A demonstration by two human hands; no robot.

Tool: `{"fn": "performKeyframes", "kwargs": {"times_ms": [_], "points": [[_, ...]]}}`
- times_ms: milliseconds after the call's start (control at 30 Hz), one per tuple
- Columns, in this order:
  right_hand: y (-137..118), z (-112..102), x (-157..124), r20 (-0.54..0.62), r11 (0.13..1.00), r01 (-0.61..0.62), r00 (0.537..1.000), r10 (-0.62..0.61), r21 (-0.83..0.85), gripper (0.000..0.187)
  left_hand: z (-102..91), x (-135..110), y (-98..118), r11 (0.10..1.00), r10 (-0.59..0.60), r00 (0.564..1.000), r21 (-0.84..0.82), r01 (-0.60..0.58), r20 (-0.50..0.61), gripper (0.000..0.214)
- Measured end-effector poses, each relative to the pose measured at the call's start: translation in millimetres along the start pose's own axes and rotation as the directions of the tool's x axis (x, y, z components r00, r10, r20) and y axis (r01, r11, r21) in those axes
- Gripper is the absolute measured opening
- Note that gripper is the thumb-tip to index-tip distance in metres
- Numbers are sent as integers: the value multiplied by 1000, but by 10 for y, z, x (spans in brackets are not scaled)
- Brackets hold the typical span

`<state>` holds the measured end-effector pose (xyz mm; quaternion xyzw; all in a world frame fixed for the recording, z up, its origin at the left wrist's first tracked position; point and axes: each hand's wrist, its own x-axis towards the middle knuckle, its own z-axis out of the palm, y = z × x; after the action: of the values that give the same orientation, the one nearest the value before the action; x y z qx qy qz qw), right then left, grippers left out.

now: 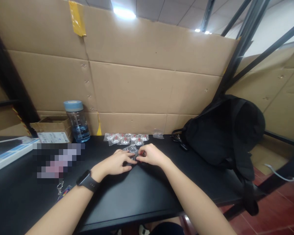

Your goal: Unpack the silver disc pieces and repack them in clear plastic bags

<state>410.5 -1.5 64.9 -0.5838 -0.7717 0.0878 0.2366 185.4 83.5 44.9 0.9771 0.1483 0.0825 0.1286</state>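
My left hand (pixel 117 162) and my right hand (pixel 150 154) meet at the middle of the black table (pixel 142 192). Both pinch a small clear plastic packet (pixel 132 150) lying on the table, fingers curled onto it. A black watch sits on my left wrist. Just behind the hands lies a row of several small clear packets with red and white parts (pixel 126 139), close to the cardboard wall.
A blue-lidded water bottle (pixel 77 121) and a small cardboard box (pixel 52 129) stand at the back left. A black backpack (pixel 225 137) fills the table's right side. Keys (pixel 61 191) lie at the left front. Cardboard sheets wall the back.
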Motion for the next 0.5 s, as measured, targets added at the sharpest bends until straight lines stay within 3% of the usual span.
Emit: {"fn": "performKeyframes", "kwargs": {"times_ms": [233, 500], "points": [[-57, -10, 9, -74, 998, 61, 995, -61, -3, 12, -33, -3, 24, 1000, 27, 999, -6, -27, 44, 37], [-49, 2, 27, -93, 998, 60, 994, -56, 35, 13, -39, 0, 32, 997, 30, 999, -66, -29, 20, 34]]}}
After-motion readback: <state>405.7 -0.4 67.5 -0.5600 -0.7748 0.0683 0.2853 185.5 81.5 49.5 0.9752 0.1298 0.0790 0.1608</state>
